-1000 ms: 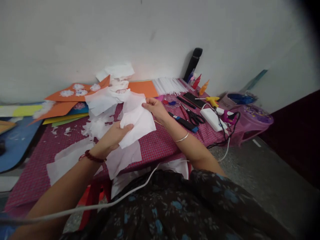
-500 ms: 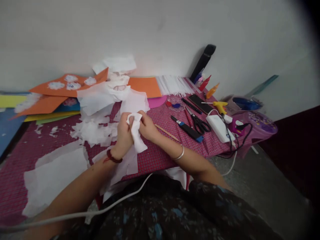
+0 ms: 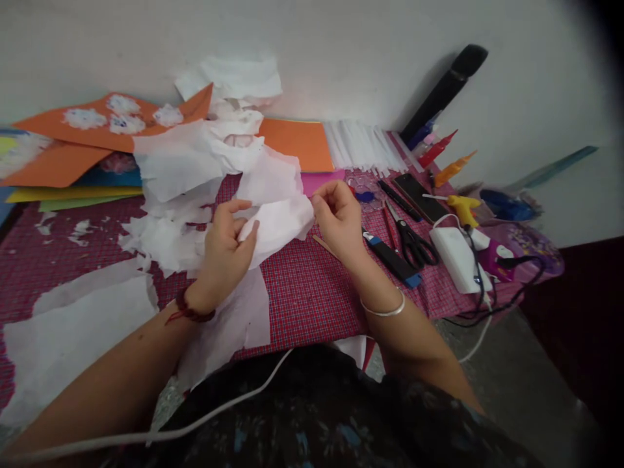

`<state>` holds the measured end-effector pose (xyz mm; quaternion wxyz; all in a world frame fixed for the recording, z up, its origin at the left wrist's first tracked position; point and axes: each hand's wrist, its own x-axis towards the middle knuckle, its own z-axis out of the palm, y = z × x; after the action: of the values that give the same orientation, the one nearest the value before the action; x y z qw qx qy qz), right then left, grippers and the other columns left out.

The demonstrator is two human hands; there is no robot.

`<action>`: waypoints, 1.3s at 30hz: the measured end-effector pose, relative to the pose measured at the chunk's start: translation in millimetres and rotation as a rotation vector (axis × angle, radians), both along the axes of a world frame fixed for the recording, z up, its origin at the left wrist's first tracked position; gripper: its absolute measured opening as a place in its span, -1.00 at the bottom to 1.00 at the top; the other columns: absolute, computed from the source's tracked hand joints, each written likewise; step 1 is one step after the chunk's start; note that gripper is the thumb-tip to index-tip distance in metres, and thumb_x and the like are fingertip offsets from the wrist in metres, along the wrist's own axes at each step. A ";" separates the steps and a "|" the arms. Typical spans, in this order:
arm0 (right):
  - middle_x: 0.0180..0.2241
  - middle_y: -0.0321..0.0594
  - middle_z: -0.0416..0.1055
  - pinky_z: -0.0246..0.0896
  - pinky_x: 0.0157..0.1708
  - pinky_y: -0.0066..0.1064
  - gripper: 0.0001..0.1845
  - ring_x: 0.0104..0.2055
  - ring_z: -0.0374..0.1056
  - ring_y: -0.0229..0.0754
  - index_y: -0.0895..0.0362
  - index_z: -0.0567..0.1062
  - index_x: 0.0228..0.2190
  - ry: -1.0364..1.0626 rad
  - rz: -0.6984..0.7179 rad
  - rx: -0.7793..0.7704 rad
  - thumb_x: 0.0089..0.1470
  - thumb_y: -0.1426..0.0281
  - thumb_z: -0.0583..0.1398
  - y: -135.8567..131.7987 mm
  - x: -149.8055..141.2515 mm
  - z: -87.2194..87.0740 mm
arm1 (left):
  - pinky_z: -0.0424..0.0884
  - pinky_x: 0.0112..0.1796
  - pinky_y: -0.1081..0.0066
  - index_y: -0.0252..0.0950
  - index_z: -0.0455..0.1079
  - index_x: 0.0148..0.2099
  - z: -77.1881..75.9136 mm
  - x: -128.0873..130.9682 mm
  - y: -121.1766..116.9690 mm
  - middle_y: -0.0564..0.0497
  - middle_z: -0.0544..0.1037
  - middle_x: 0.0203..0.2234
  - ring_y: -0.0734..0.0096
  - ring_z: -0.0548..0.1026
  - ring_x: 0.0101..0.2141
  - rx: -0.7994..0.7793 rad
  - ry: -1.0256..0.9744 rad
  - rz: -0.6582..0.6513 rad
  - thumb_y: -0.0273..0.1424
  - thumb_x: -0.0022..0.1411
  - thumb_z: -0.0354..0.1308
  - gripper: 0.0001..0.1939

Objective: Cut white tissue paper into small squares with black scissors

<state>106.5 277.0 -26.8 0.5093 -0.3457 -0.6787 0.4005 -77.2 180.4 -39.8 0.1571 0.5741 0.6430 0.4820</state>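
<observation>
A folded piece of white tissue paper (image 3: 280,224) stretches between my two hands above the checked cloth. My right hand (image 3: 340,218) is closed, pinching the paper's right end between thumb and fingertips. At the other end is my left hand (image 3: 225,244), its thumb and index finger apart. The left thumb overlaps the paper's edge without a visible pinch; its lower fingers are partly hidden. Behind the held piece lie more white sheets (image 3: 270,172). A torn white pile (image 3: 163,240) is left of my left hand, and a thin wooden stick (image 3: 325,247) lies beneath my right hand.
Right of my hands lie a blue-and-black cutter (image 3: 392,260), black scissors (image 3: 414,244), a phone (image 3: 422,198), a yellow glue gun (image 3: 463,208) and a white power strip (image 3: 458,257) with cables. Orange card (image 3: 297,143) and white strips (image 3: 365,148) are against the wall.
My hands have moved apart, and the crumpled paper between them is now spread wider. The left fingers have loosened while the right hand keeps a pinch. The camera view has shifted.
</observation>
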 end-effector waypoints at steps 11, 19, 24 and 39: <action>-0.57 -0.45 0.20 0.02 -0.51 -0.41 -0.70 -0.53 0.11 -0.35 0.06 0.27 -0.44 -0.140 0.508 -0.330 0.12 0.17 0.24 -41.7 -24.0 -8.5 | 0.21 -0.43 0.34 -0.25 0.32 0.17 -0.8 6.1 -4.2 0.12 0.40 -0.53 0.34 0.41 -0.51 -0.057 0.205 -0.067 -0.44 0.20 0.13 -0.54; -0.58 -0.46 0.27 0.07 -0.54 -0.46 -0.68 -0.58 0.15 -0.41 0.06 0.28 -0.46 0.080 0.437 -0.466 0.13 0.14 0.24 -30.7 -17.5 -4.3 | 0.46 -0.23 0.24 -0.22 0.42 0.00 2.3 5.1 -5.2 -0.06 0.54 -0.21 0.22 0.51 -0.21 0.329 0.275 -0.123 -0.46 0.10 0.27 -0.63; -0.58 -0.44 0.31 0.15 -0.49 -0.46 -0.66 -0.54 0.20 -0.40 0.07 0.31 -0.49 0.070 0.477 -0.488 0.08 0.13 0.28 -30.4 -16.2 -1.7 | 0.37 -0.48 0.40 -0.22 0.44 -0.26 6.5 8.7 -6.9 0.07 0.49 -0.51 0.46 0.44 -0.52 0.213 -0.142 -0.276 -0.50 0.21 0.20 -0.93; -0.53 -0.44 0.32 0.19 -0.43 -0.44 -0.81 -0.50 0.25 -0.38 0.11 0.39 -0.39 0.050 0.673 -0.469 0.10 0.27 0.25 -26.9 -14.7 -5.3 | 0.49 -0.51 0.48 -0.28 0.49 -0.31 -6.0 6.3 -2.8 0.05 0.53 -0.54 0.47 0.51 -0.56 -0.116 -0.793 -0.460 -0.26 0.30 0.26 -0.80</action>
<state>91.9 250.1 -32.1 0.2736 -0.2012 -0.6318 0.6968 -71.0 177.5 -45.8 0.5255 0.4634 0.4150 0.5804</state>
